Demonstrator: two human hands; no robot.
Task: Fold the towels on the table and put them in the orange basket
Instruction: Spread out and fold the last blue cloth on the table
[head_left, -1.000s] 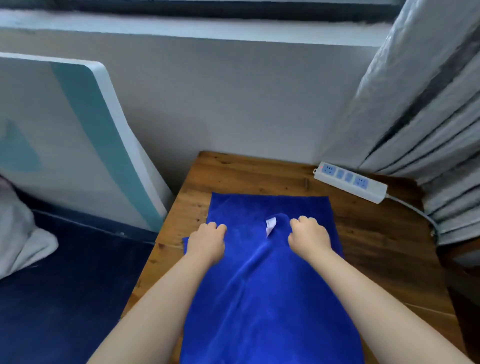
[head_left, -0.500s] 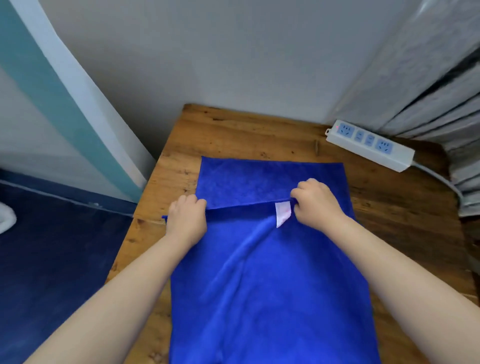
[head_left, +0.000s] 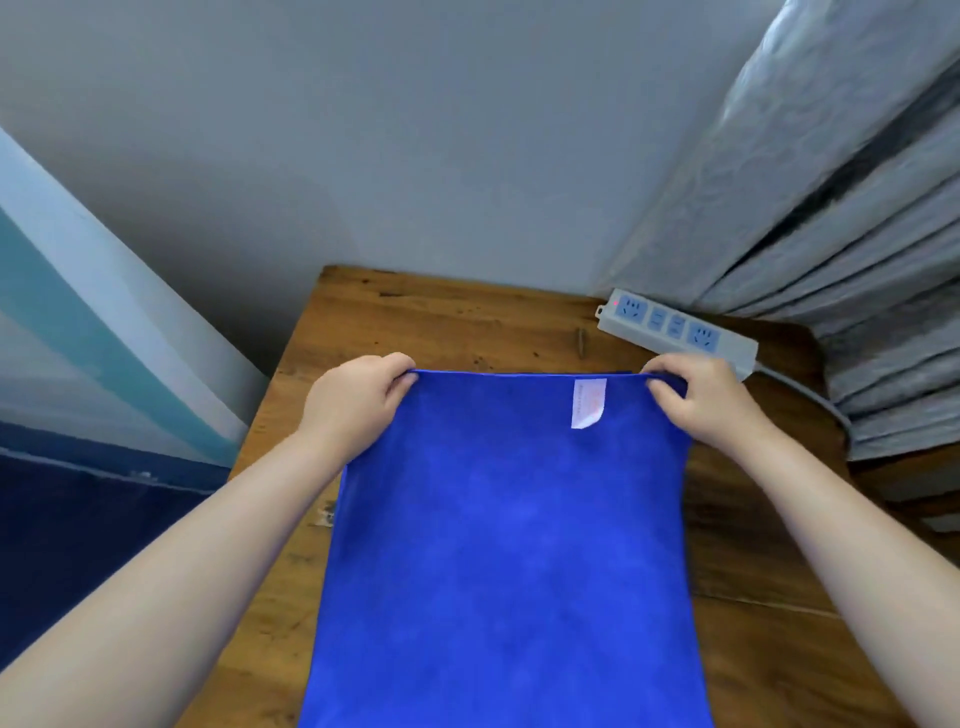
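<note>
A bright blue towel (head_left: 509, 545) lies doubled over on the wooden table (head_left: 441, 322), running from its far edge down to the bottom of the view. A small white label (head_left: 588, 402) shows near its far right corner. My left hand (head_left: 358, 402) pinches the far left corner. My right hand (head_left: 698, 400) pinches the far right corner. Both hold the top layer's edge level with the far edge of the towel. No orange basket is in view.
A white power strip (head_left: 675, 330) with blue sockets lies at the table's far right, its cable trailing off right. Grey curtains (head_left: 831, 208) hang at right. A white and teal board (head_left: 78, 322) leans at left above a dark blue surface (head_left: 78, 525).
Both hands carried the near edge of the towel away from me, from mid-towel to the far edge, spreading apart to the corners. The label turned face up.
</note>
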